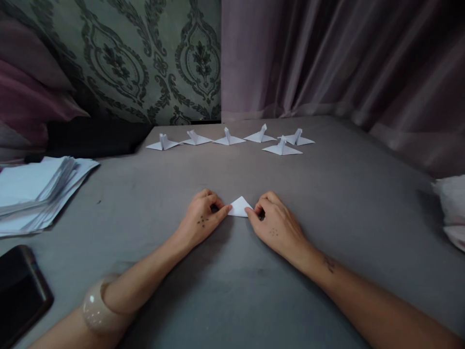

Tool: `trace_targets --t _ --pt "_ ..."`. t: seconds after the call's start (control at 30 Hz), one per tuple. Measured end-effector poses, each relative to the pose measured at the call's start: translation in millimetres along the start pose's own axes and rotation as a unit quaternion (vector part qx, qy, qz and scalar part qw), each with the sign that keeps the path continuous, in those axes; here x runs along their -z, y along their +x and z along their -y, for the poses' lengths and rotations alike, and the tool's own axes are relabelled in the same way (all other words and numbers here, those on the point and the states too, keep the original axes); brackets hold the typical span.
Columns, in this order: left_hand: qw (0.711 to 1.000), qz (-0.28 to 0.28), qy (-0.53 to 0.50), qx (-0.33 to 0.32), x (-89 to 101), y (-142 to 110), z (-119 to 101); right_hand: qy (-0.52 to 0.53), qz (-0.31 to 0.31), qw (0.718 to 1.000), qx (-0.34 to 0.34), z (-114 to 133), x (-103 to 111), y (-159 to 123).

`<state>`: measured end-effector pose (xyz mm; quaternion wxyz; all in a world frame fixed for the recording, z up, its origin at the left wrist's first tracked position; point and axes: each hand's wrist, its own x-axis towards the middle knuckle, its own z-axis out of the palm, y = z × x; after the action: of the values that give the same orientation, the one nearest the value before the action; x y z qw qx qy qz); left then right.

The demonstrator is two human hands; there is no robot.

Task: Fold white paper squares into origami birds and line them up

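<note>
A small white folded paper triangle (240, 207) lies flat on the grey cloth surface (232, 291) in the middle. My left hand (202, 219) rests to its left, fingers curled, with the thumb tip pressing the triangle's left corner. On the other side, my right hand (275, 224) has its fingers curled too and pinches the right corner. At the far edge stand several finished white paper birds (228, 139), most in a row and one (282, 147) set slightly nearer.
A stack of white paper sheets (34, 191) lies at the left. A black phone (20, 291) sits at the near left corner. A white bundle (452, 206) shows at the right edge. Patterned wall and curtain rise behind.
</note>
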<state>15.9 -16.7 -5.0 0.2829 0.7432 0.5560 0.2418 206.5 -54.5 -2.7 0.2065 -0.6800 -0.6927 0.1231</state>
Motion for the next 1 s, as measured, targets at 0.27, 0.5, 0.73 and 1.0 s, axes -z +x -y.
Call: trace_targets --t 0.27,0.5,0.73,1.0 --pt "1.0 0.008 0.021 0.013 0.4 0 -3 -0.011 0.029 1.0 -0.002 0 3 1" --pt "0.998 -0.007 0.045 -0.037 -4.6 2 10 -0.032 0.075 0.997 0.001 2 9 4" --pt "0.986 -0.019 0.108 -0.127 -5.4 -2 14 -0.048 0.1 0.994 0.008 2 15 4" --pt "0.93 0.041 0.175 -0.321 -4.9 -4 15 0.028 0.124 0.992 0.023 -19 22 6"
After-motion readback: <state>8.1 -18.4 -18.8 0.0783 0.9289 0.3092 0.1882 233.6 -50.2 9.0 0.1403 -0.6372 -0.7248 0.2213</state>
